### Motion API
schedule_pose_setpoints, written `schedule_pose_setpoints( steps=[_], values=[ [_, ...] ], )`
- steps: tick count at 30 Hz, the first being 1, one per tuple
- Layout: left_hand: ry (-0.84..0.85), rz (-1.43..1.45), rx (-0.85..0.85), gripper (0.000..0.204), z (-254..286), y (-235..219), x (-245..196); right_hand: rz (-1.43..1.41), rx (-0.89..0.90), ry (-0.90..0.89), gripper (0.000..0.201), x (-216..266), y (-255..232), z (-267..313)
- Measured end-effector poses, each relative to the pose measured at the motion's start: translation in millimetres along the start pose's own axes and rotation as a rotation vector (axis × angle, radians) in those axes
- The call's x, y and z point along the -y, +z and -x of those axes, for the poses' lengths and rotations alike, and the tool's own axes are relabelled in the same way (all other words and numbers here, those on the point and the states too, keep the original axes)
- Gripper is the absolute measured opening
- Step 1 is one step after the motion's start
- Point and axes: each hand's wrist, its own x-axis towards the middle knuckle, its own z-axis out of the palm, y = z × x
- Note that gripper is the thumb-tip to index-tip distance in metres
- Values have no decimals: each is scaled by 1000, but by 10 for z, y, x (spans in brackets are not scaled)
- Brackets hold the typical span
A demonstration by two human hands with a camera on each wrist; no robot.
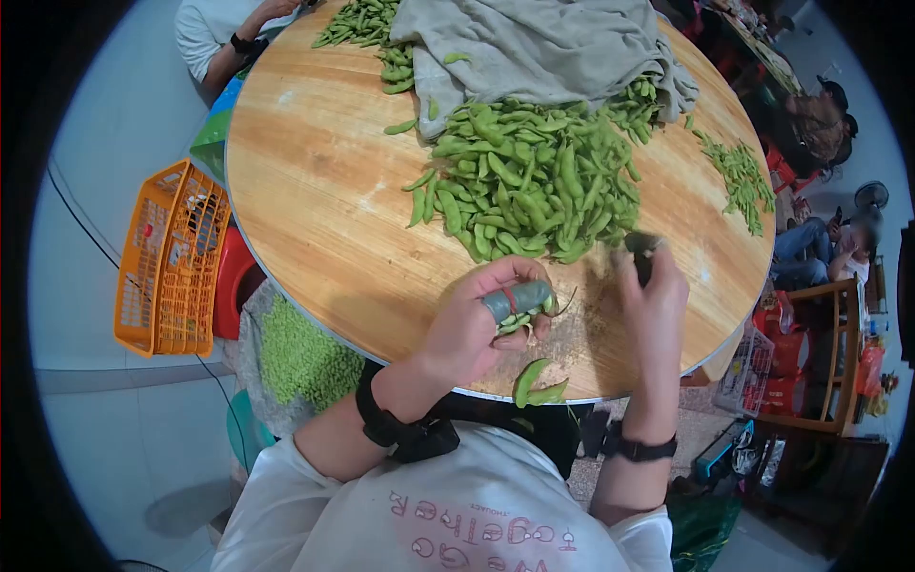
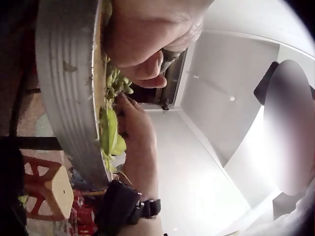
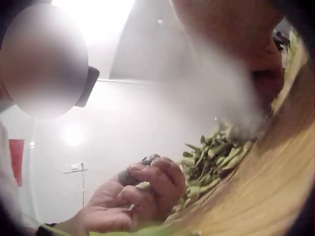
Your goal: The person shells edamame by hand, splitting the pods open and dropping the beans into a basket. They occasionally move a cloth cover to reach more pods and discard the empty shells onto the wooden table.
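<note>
My left hand (image 1: 467, 329) is curled round several shelled green soybeans (image 1: 515, 321) just above the near part of the table. A grey cover tied with a red band (image 1: 515, 301) wraps its thumb. At the near edge of the pod pile, my right hand (image 1: 660, 303) hovers with bent fingers and a dark thumb cover (image 1: 642, 257); I cannot tell whether it pinches anything. The big heap of green soybean pods (image 1: 534, 181) lies beyond both hands. Two pods (image 1: 538, 383) rest at the table's near rim, below the left hand.
A grey cloth (image 1: 534, 52) covers the far part of the round wooden table (image 1: 315, 219). Small pods (image 1: 742, 181) are scattered at the right. Left of the table are an orange crate (image 1: 167, 262) and a sack of shelled beans (image 1: 305, 357). Another person (image 1: 214, 43) sits at far left.
</note>
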Motion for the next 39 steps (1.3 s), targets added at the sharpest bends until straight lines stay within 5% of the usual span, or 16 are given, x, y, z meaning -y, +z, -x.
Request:
schedule_pose_setpoints(
  steps=[3, 7, 9, 10, 13, 15, 17, 18, 21, 23, 27, 29, 30, 31, 33, 39],
  values=[
    [64, -125, 100, 13, -32, -73, 60, 331, 62, -73, 18, -91, 105, -97],
    [69, -225, 99, 11, -1, -88, 82, 344, 110, -109, 17, -67, 163, 174],
    [315, -847, 35, 9, 7, -5, 129, -140, 168, -38, 15, -151, 91, 325],
    [315, -844, 33, 9, 9, -1, 152, -493, 230, 257, 13, -45, 17, 416],
    [306, -1045, 84, 10, 37, 41, 147, -570, 273, 106, 11, 44, 10, 677],
    [39, -1031, 84, 12, 82, 103, 52, -493, 260, 102, 10, 89, -128, 687],
    [75, -955, 36, 13, 70, 48, 42, -553, 679, 145, 10, -13, -329, 640],
    [110, -878, -19, 14, 63, 21, 54, -552, 677, 147, 10, -13, -325, 619],
    [220, -965, 34, 17, 60, 0, 91, -142, 217, -18, 15, -89, -139, 399],
    [208, -960, 32, 18, 69, 29, 94, 176, 74, -104, 14, -17, -40, 247],
    [283, -1003, 18, 22, 96, 36, 100, 288, 106, -214, 15, -147, 114, 224],
    [353, -960, -26, 24, 95, 52, 134, -503, 190, -51, 16, -266, 145, 312],
    [419, -924, -65, 26, 98, 61, 143, -784, 347, 290, 18, -104, 3, 372],
    [418, -924, -69, 26, 106, 80, 125, -786, 351, 291, 18, -83, -41, 444],
    [322, -877, 86, 24, 103, 141, 79, -1394, 618, 574, 20, -82, -101, 557],
    [443, -881, 221, 19, 43, 20, 156, -1721, 729, 601, 24, -68, -10, 698]
  ],
)
